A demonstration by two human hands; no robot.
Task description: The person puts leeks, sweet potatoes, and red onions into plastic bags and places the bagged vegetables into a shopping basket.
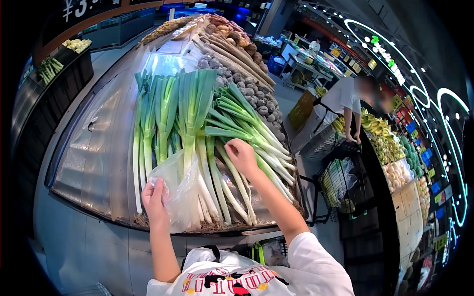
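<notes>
My left hand [155, 200] pinches the rim of a clear plastic bag [183, 207] near the front edge of the display. The bag surrounds the lower white stalks of some leeks [190, 108], whose green tops stick out above it. My right hand [240, 155] is over the loose leeks [247, 121] to the right of the bag, with its fingers curled together; whatever lies between them is hidden. More leeks [145, 128] lie side by side at the left, roots toward me.
Behind the leeks are round brown root vegetables [254, 93] and long roots [237, 54]. At the right, a person [340, 96] in a white shirt leans over a shopping cart [338, 182] beside a fruit stand [395, 158]. A basket [271, 250] is below the display edge.
</notes>
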